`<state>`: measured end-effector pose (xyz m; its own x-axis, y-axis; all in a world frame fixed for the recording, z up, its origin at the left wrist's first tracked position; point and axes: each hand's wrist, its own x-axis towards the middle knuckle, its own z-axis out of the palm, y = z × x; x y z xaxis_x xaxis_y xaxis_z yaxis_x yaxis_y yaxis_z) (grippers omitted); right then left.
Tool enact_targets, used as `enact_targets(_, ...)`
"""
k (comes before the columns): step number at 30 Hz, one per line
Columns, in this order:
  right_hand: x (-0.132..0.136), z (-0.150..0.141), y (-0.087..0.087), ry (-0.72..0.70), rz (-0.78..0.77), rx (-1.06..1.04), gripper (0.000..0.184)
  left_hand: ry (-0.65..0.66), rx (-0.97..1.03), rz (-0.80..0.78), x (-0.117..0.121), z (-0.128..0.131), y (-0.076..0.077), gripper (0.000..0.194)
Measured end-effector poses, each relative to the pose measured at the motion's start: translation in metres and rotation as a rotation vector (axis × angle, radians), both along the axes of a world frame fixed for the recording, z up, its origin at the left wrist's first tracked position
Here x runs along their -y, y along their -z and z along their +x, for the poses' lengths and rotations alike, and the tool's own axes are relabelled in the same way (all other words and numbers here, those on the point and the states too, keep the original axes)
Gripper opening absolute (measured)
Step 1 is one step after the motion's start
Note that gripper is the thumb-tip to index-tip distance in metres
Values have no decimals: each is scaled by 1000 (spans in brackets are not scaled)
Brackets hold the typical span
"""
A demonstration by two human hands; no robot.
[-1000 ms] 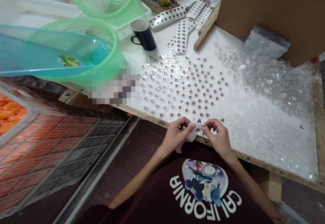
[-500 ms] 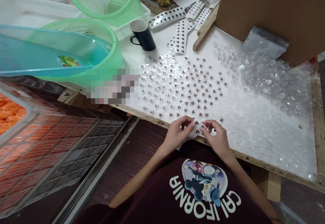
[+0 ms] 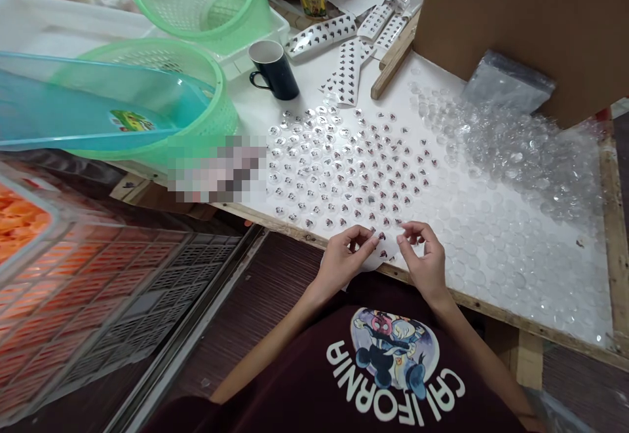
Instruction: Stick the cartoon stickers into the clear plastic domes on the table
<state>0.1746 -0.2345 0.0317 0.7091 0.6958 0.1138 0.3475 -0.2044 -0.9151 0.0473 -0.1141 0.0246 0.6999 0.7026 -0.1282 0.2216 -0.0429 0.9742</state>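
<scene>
Sticker sheet [image 3: 378, 260] is held by the left hand [image 3: 345, 254], pinched between thumb and finger, just over the near edge of the tabletop [image 3: 251, 118]. One thing is changed from half a second ago: the right hand [image 3: 425, 256] was close against the side of the sheet, and now it is set a little apart from it. So the sheet seems to be kept up by the left hand alone. The right thumb and finger are bent toward each other, but whether a small sticker is caught between them cannot be told.

The sheet is made of thin, white, bendy paper, and small dark pictures are printed on it. Its lower end is curled near the dark shirt [image 3: 339, 380]. More long sheets [image 3: 348, 69] like it are left at the back, some flat and some curled.

Many round clear discs with pictures [image 3: 396, 207] are spread in front of the hands, shiny and smooth. Plain clear discs [image 3: 472, 243] are laid to the right, and behind them a glittery heap [image 3: 521, 158] is piled. A hard, dark mug [image 3: 282, 78] is stood upright near the green basket [image 3: 227, 115], which is full of little holes. The tabletop is edged with rough wood [image 3: 307, 236].
</scene>
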Motion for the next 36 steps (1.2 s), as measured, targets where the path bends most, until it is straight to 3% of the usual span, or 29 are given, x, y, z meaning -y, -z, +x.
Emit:
enact_targets(3,-8,-3,1,-63,11,-113,34,39,5,-9,1,0,1,24)
enact_targets(8,-13,-8,-3,-66,93,-199,32,57,8,-8,2,-1,2,24)
enact_targets(14,-2,32,-4,127,166,-143,37,38,-17,-37,0,-5,5,24)
enact_targets(19,2,60,16,96,-80,-109,38,-24,-10,-28,-5,-8,7,24)
enact_targets(25,-6,56,40,35,-221,41,33,-8,-14,-39,-6,-9,9,26)
enact_targets(32,-10,47,45,-4,-356,382,35,-4,-19,-28,-7,-8,8,25)
enact_targets(36,-9,50,41,29,-352,382,32,-4,-15,-39,-7,-9,8,25)
